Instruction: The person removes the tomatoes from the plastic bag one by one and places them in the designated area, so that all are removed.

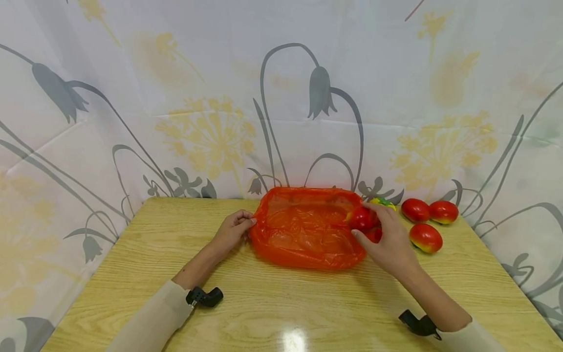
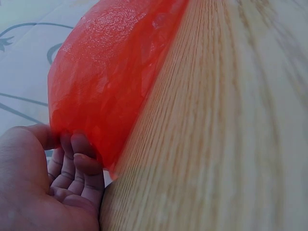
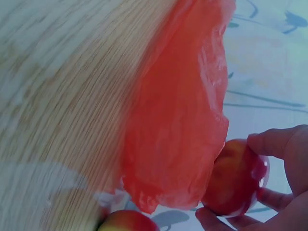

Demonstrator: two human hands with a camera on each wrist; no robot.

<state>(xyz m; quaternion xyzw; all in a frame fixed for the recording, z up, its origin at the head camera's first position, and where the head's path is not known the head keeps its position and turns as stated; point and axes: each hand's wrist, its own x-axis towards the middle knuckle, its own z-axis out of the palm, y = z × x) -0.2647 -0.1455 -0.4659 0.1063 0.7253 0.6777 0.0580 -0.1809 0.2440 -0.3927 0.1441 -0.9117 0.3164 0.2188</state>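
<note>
An orange-red plastic bag (image 1: 308, 261) sits on the table with its mouth spread wide and facing up. My left hand (image 1: 230, 230) pinches the bag's left rim between thumb and fingers; the left wrist view shows the fingers curled at the bag's (image 2: 96, 72) edge. At the right rim, my right hand (image 1: 393, 244) grips a glossy red-and-yellow mango-like fruit (image 1: 361, 218). In the right wrist view, thumb and fingers are spread round this fruit (image 3: 238, 180), which is up against the bag's edge. The bag's inside shows only folds of film.
Right of the bag lie more red-and-yellow fruits (image 1: 425, 238), two of them side by side farther back (image 1: 443, 212). A yellow-and-green item (image 1: 383, 202) is partly hidden behind my right hand. A patterned cloth (image 1: 211, 73) hangs behind the wooden table (image 1: 272, 313).
</note>
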